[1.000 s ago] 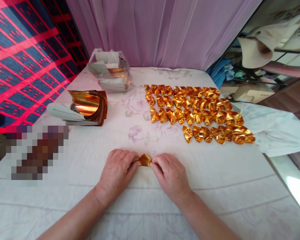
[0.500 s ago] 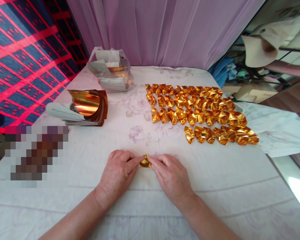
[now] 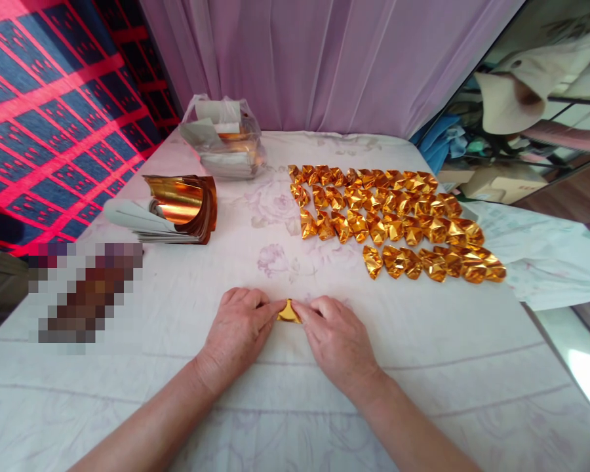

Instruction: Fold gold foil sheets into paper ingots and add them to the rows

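Between my two hands is a small folded piece of gold foil paper (image 3: 289, 312), low on the cloth-covered table (image 3: 187, 393). My left hand (image 3: 238, 331) pinches its left end with thumb and fingertips. At the right end, my right hand (image 3: 341, 337) grips it the same way, fingers curled. The middle of the foil shows as a shiny, narrow shape; its ends are hidden under my fingertips. Beyond my right hand lie rows of folded gold foil pieces (image 3: 393, 229), puffed and pointed.
A curled stack of foil sheets (image 3: 179, 206) lies at the left, with a clear plastic bag of more sheets (image 3: 226, 147) behind it. A pixelated patch (image 3: 88, 295) covers something at the left. Purple curtain (image 3: 314, 59) hangs behind; shelves with a box (image 3: 501, 182) stand right.
Both hands keep their pinch on the foil, whose visible middle now looks flatter and more triangular. The view has shifted slightly.
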The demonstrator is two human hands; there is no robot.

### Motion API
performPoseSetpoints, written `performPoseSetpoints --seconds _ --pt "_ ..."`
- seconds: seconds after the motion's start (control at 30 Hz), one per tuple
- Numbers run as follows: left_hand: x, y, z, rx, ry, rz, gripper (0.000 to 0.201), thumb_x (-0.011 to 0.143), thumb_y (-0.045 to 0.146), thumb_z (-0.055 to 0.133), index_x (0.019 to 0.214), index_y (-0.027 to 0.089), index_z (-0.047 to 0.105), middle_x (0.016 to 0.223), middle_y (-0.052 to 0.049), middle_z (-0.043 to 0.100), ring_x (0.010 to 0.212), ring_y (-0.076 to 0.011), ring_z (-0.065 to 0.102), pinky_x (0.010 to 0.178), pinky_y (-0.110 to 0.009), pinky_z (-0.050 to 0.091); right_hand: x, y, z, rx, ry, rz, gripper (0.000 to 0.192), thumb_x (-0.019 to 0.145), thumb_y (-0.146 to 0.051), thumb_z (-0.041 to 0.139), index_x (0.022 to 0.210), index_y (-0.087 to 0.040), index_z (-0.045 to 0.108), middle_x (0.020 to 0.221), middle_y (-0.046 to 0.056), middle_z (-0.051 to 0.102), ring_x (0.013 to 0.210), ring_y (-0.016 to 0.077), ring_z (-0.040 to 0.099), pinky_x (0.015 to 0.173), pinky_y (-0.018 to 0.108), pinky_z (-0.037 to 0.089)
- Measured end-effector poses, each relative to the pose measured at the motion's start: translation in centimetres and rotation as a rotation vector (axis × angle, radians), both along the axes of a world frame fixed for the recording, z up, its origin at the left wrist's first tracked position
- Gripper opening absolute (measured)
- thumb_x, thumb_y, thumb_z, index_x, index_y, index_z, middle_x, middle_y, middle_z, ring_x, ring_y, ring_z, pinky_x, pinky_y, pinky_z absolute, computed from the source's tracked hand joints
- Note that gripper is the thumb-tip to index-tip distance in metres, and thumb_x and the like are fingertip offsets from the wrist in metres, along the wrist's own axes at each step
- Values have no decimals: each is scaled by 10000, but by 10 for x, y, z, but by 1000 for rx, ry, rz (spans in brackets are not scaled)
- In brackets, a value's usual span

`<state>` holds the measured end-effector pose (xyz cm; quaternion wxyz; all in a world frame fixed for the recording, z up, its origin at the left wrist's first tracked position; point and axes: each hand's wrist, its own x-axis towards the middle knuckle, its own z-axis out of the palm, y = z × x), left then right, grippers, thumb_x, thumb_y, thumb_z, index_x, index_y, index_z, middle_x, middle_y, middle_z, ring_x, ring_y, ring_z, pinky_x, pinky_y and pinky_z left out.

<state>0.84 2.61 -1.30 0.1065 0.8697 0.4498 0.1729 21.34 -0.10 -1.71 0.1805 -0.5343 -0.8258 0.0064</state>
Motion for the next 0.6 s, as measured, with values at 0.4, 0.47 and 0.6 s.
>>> performPoseSetpoints --seconds 0.4,0.47,0.6 --pt "3 2 4 -42 59 7 260 962 220 522 1168 252 677 911 -45 644 858 -221 574 818 -412 401 -1 0 1 -47 -46 -19 341 922 -162 537 1241 -221 646 879 47 620 794 183 571 714 317 425" --pt "3 2 5 -39 72 4 263 961 222 522 1172 253 675 908 -47 639 855 -220 570 818 -410 401 -2 0 1 -48 -58 -22 343 923 -166 541 1245 -220 645 878 47 618 789 185 572 710 319 424" --pt "4 2 6 -28 86 -2 283 955 217 519 1189 266 669 888 -45 623 837 -213 558 812 -401 407 -1 1 1 -32 -52 -12 335 917 -160 549 1231 -207 657 866 47 609 778 190 573 700 327 426"
